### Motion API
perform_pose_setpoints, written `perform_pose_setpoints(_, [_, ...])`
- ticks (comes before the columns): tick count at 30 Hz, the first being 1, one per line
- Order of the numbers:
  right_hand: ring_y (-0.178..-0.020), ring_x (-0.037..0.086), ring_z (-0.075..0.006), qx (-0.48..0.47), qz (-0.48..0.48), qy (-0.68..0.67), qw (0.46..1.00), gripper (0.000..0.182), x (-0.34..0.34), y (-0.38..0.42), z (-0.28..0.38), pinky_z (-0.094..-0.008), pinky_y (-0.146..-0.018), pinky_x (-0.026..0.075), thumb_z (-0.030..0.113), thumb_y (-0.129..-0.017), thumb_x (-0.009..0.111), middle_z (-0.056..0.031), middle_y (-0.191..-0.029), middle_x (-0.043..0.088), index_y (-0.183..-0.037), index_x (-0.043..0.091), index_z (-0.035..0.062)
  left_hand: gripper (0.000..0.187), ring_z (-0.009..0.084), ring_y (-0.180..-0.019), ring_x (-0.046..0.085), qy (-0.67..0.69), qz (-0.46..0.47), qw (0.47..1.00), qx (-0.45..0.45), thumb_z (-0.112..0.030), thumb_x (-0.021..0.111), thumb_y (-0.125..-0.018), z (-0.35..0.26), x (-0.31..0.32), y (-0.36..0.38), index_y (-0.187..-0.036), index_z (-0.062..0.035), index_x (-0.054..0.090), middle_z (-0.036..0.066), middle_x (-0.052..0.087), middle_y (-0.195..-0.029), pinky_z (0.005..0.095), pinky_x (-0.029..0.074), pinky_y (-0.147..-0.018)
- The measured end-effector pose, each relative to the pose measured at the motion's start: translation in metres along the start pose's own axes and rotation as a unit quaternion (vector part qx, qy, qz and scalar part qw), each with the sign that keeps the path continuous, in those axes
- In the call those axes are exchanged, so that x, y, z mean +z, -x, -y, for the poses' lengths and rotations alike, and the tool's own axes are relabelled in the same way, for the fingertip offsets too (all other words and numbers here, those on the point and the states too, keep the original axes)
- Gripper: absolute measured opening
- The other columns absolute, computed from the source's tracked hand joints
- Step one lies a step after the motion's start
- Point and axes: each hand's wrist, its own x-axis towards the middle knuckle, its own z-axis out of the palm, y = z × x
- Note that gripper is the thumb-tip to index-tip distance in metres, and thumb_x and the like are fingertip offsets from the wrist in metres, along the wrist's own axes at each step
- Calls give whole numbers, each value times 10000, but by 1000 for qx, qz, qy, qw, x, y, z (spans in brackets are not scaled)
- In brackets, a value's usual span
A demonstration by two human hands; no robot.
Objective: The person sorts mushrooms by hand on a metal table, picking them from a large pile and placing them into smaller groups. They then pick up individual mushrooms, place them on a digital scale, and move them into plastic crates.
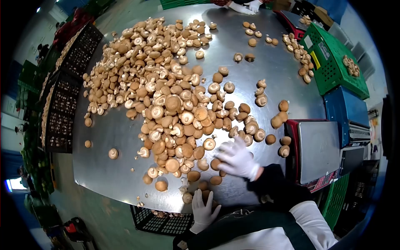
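Note:
My left hand [203,211], in a white glove, is at the near edge of the metal table [110,179]. Its fingers are apart and reach toward a few brown mushrooms [193,176] by the edge. Farther right, my right hand [238,159], also gloved, hovers over the table with fingers stretched out and somewhat blurred. Close to its fingertips lie loose mushrooms [216,180]. A large heap of mushrooms [173,104] spreads over the left and middle of the table, caps and pale stems mixed. Part of the left hand's fingertips overlaps the mushrooms behind.
A scale [318,150] stands at the right edge, beside a blue box [343,110] and a green crate [333,62]. Black crates [62,112] line the left side; another black crate [160,225] sits below the near edge. Another person's gloved hands [245,7] rest at the far edge.

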Motion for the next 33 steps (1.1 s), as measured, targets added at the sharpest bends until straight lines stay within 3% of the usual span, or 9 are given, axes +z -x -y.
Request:
perform_pose_setpoints(5, [-1182, 435, -357, 147, -40, 94, 984, 404, -37, 38, -47, -520, -1071, 233, 236, -750, 650, -140, -1223, 507, -1126, 581, 108, 547, 496, -1210, 347, -4, 12, 997, 74, -293, 703, -732, -17, 8, -36, -1219, -91, 559, 264, 359, -1330, 547, 343, -982])
perform_pose_setpoints(9, [-1084, 489, -345, 193, -72, 28, 978, 377, -74, 37, -23, -439, -962, 378, 189, -732, 667, -140, -1138, 532, -1081, 583, 73, 489, 487, -1203, 363, 72, -1, 979, 189, -258, 679, -747, -35, 15, -74, -1192, -79, 585, 216, 438, -1277, 548, 345, -987])
perform_pose_setpoints(14, [-814, 622, -353, 288, 261, -52, 920, 418, -107, 91, 26, -416, -719, 503, 332, -773, 655, -161, -989, 587, -1102, 572, 86, 279, 264, -837, 590, 141, -87, 972, 168, -131, 616, -769, -18, -17, -117, -1030, -32, 614, 88, 611, -921, 372, 448, -739])
perform_pose_setpoints(16, [-801, 628, -361, 308, 367, -45, 877, 495, -106, 117, 43, -418, -709, 509, 387, -766, 667, -175, -1041, 567, -1145, 545, 92, 179, 263, -812, 584, 3, -224, 957, 186, -69, 572, -801, -5, -40, -141, -975, -53, 612, 92, 619, -884, 373, 442, -740])
perform_pose_setpoints(18, [-774, 630, -368, 311, 415, -48, 854, 548, -91, 152, 53, -419, -692, 515, 420, -755, 681, -182, -1095, 535, -1157, 509, 90, 212, 267, -910, 558, -76, -162, 979, 99, -106, 602, -797, 6, -58, -167, -1006, -72, 612, 71, 614, -967, 381, 425, -788])
perform_pose_setpoints(25, [-757, 611, -358, 311, 326, -120, 885, 308, -65, 147, 50, -414, -667, 508, 213, -771, 620, -192, -1065, 542, -1031, 551, 63, 327, 271, -876, 560, -299, -48, 953, 24, -276, 683, -718, 21, -54, -218, -976, -89, 612, 71, 619, -921, 394, 434, -758])
perform_pose_setpoints(27, [-828, 596, -334, 324, 147, -112, 928, 291, -62, 137, 44, -408, -721, 483, 204, -767, 622, -153, -1050, 556, -1026, 577, 80, 318, 272, -844, 570, -322, 0, 947, -9, -295, 699, -699, 24, -45, -224, -917, -90, 591, 71, 622, -831, 400, 451, -724])
perform_pose_setpoints(30, [-1000, 511, -284, 276, -3, -4, 961, 393, -69, 95, 37, -405, -869, 396, 205, -727, 657, -88, -1034, 552, -1101, 574, 116, 342, 270, -824, 589, -306, -8, 952, -6, -290, 711, -685, 26, -41, -230, -913, -81, 564, 79, 628, -775, 404, 466, -696])
perform_pose_setpoints(33, [-1095, 486, -299, 148, -16, -39, 988, 409, -46, 63, 40, -429, -922, 384, 194, -731, 640, -86, -1126, 528, -1129, 570, 130, 348, 285, -802, 602, -274, 0, 961, -22, -263, 712, -675, 28, -45, -232, -927, -84, 551, 99, 634, -759, 411, 471, -687])
